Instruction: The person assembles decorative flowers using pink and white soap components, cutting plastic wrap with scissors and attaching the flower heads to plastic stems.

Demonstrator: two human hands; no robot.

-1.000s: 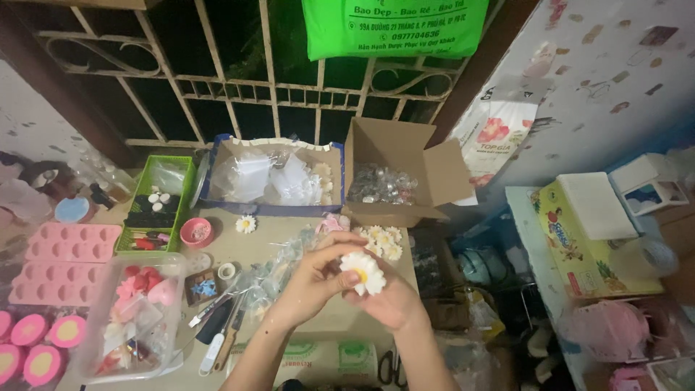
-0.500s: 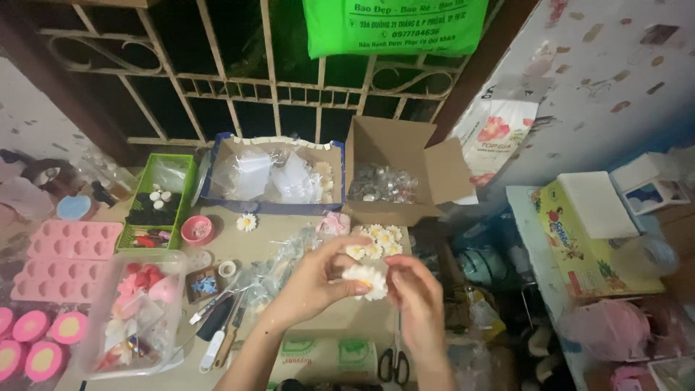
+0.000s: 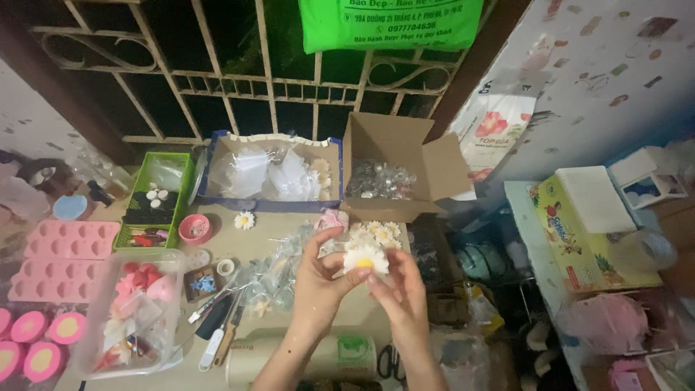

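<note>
Holding a white daisy-shaped piece (image 3: 365,257) with a yellow centre between them, both hands were raised over the middle of the table (image 3: 275,232). The left hand (image 3: 322,279) pinched the daisy from the left side, thumb and fingers closed on its edge, while the right hand (image 3: 400,289) pinched it from below and to the right with its fingertips. The flower sat above the table, just in front of a small cluster of similar daisies (image 3: 376,230) lying on the surface.

Behind that cluster stood an open cardboard box (image 3: 434,163) with shiny clear bits heaped inside. To its left was a blue-edged box (image 3: 271,203) filled with clear plastic bags. A single daisy (image 3: 245,220) lay on the table in front of it, near a little pink bowl (image 3: 195,229). Farther left stood a green basket (image 3: 141,203), and beside it two pink moulds (image 3: 61,257) with round hollows. A clear plastic tub (image 3: 134,311) holding red and pink pieces sat at the near left, with pink round shapes (image 3: 32,340) at the table's edge. Loose clear bags (image 3: 279,264) and a few tools (image 3: 217,329) lay just left of the left hand. A green banner (image 3: 391,22) hung on the metal window grille (image 3: 217,80) behind everything.
</note>
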